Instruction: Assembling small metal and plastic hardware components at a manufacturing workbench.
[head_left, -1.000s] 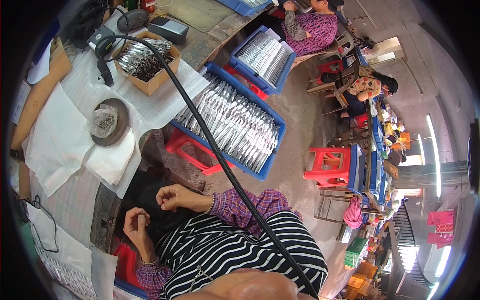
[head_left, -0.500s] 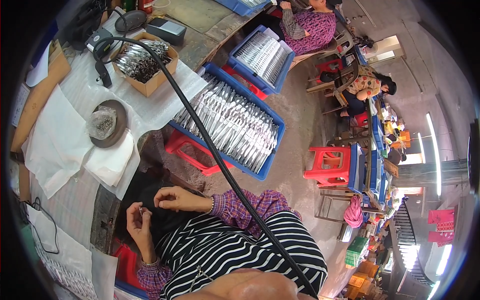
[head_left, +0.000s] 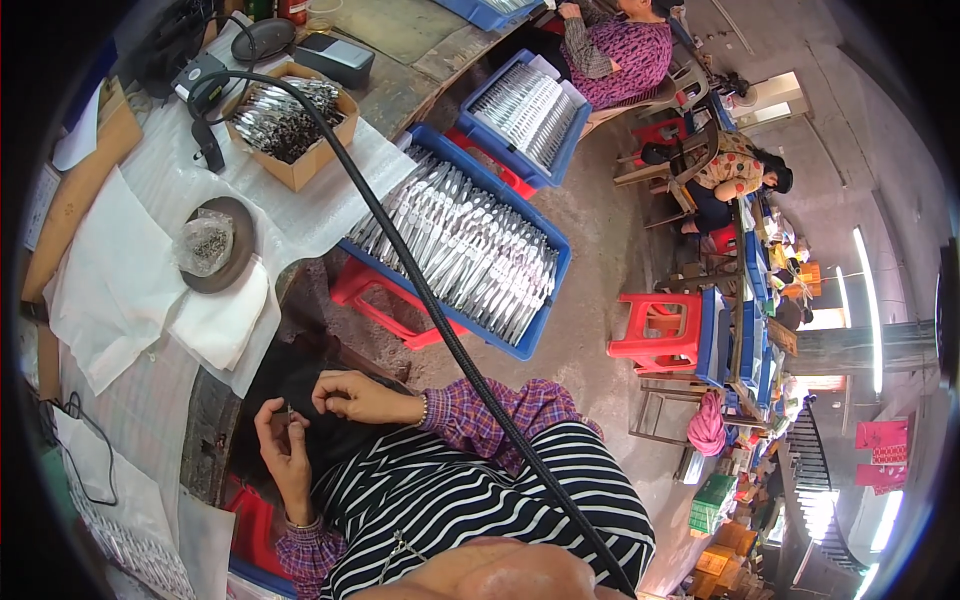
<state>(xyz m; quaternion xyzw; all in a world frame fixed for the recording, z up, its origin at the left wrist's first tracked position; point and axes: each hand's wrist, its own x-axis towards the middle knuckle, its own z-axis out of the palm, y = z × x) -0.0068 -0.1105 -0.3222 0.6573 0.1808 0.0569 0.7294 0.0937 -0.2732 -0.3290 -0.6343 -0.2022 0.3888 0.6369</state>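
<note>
Pinching a tiny metal piece (head_left: 291, 411) between both hands, the person works low over the lap, just off the desk's (head_left: 150, 420) edge. The left hand (head_left: 283, 452) is curled narrow around it from about 7 o'clock; the right hand (head_left: 360, 396) closes on it with thumb and forefinger from 3 o'clock. The piece is too small to tell its shape. Being so small and held over dark cloth, it could slip and be lost on the lap or the floor, I'd judge. The black cable (head_left: 430, 300) running up past the right forearm toward 11 o'clock might snag an elbow. At 10 o'clock on the desk, a round dish (head_left: 232, 268) with a clear bag (head_left: 205, 240) of small parts sits on white sheets (head_left: 120, 290) near the edge; a tugged sheet could tip it. Further off at 12 o'clock, the blue tray (head_left: 540, 320) of silver tools overhangs a red stool (head_left: 370, 300).
</note>
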